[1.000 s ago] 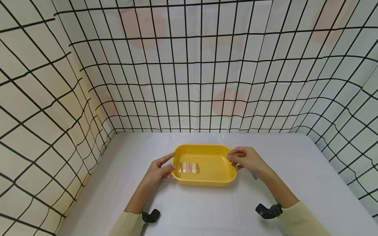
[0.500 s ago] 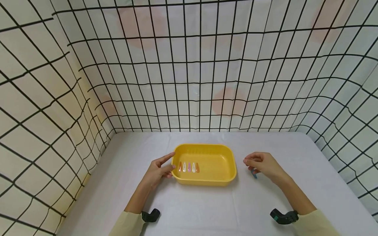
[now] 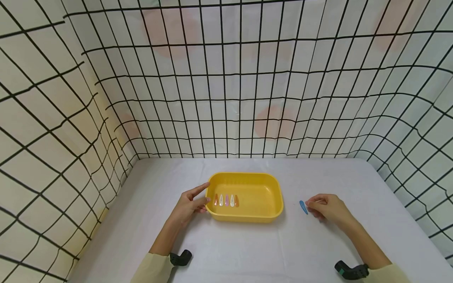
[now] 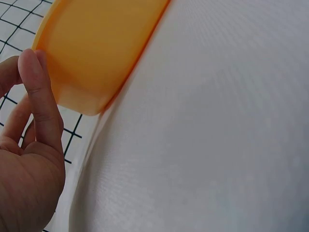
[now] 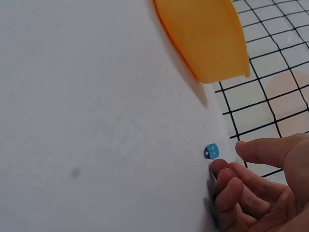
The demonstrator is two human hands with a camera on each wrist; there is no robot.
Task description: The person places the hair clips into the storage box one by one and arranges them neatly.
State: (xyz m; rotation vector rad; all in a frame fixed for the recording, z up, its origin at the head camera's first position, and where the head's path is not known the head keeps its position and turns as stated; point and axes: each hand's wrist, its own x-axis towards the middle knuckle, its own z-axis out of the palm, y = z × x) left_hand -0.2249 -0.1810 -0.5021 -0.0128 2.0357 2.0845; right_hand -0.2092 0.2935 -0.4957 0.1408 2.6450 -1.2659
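A yellow plastic tray (image 3: 262, 196) sits on the table with several snap hair clips (image 3: 227, 200) in a row at its left: orange, white, pink, white, orange. My left hand (image 3: 189, 206) holds the tray's left end, thumb at the rim and fingers along the outside; the left wrist view also shows this hand (image 4: 36, 140) at the rim. Right of the tray, a blue snap hair clip (image 3: 303, 207) lies on the cloth. My right hand (image 3: 327, 208) is beside it. In the right wrist view, thumb and fingertips stand apart near the blue clip (image 5: 212, 151).
A white cloth (image 3: 244, 251) covers the table. White walls with a black grid (image 3: 240, 86) rise at the back and both sides. Each wrist wears a black camera mount (image 3: 352, 271).
My right hand has left the tray's right rim and moved right and nearer to the body, to the blue hair clip. The left hand and the tray stay in place.
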